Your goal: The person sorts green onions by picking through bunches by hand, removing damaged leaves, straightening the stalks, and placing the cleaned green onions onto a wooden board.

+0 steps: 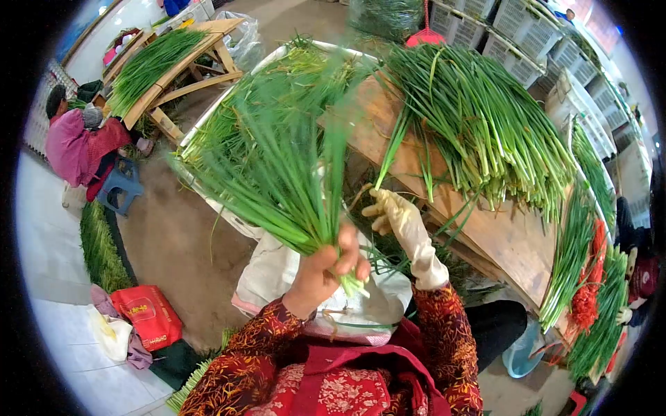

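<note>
My left hand (325, 272), bare, is wrapped round the lower stalks of a bunch of garlic chives (288, 184). The leaves fan up and to the left, blurred at the tips, and the pale cut ends stick out below my fingers. My right hand (401, 225) wears a cream glove, its fingers curled. A thin withered leaf (358, 196) shows at its fingertips, but I cannot tell whether they grip it. Just above the glove, a loose chive stalk (394, 149) hangs over the edge of the wooden board (513, 246).
A big pile of chives (479, 132) covers the board's far part. Behind the held bunch stands a white-rimmed container (229, 104) of loose chives. Red ties (591, 277) lie at right beside more chives. A white sack (274, 274) covers my lap. Another person (80, 142) sits at left.
</note>
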Tool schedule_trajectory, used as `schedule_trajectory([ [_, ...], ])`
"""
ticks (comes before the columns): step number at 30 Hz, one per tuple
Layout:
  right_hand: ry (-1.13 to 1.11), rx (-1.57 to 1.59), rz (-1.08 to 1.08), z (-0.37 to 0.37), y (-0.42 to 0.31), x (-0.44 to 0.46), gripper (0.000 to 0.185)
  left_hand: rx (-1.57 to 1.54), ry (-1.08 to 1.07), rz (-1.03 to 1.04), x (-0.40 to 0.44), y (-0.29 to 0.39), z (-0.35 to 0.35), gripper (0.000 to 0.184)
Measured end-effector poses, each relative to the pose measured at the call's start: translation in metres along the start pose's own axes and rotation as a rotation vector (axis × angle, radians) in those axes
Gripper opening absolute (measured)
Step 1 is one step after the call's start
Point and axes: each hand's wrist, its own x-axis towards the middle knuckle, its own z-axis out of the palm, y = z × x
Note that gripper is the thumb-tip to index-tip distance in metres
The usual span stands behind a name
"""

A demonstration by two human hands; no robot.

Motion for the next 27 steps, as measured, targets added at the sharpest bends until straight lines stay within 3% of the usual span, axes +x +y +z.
schedule_trajectory([
  [2, -0.113, 0.224, -0.065, -0.003, 0.019, 0.02, 0.043, -0.006, 0.128, 0.159, 0.008, 0.002, -0.009, 0.032],
  [4, -0.08, 0.235, -0.047, -0.003, 0.017, 0.021, 0.039, 0.02, 0.192, 0.181, 0.02, 0.005, -0.014, 0.033],
  [8, -0.029, -0.022, -0.115, -0.012, 0.003, -0.015, 0.024, 0.065, 0.354, 0.069, 0.036, -0.012, -0.051, 0.039],
  [12, -0.093, -0.222, 0.052, -0.015, -0.006, -0.051, 0.031, 0.152, 0.559, -0.193, 0.038, -0.036, -0.056, 0.037],
  [14, -0.123, -0.275, -0.027, -0.013, -0.003, -0.062, 0.029, 0.159, 0.545, -0.293, 0.036, -0.053, -0.067, 0.035],
  [20, -0.205, -0.162, 0.045, -0.028, 0.012, -0.07, 0.037, 0.106, 0.427, -0.34, 0.031, -0.062, -0.063, 0.035],
  [22, -0.08, -0.206, -0.017, -0.031, 0.014, -0.07, 0.037, 0.126, 0.435, -0.329, 0.029, -0.063, -0.066, 0.033],
  [24, 0.212, -0.257, -0.062, -0.026, 0.012, -0.059, 0.033, 0.152, 0.423, -0.323, 0.027, -0.063, -0.063, 0.033],
  [27, 0.277, -0.432, -0.248, -0.023, 0.002, -0.048, 0.032, 0.255, 0.432, -0.298, 0.023, -0.071, -0.06, 0.032],
])
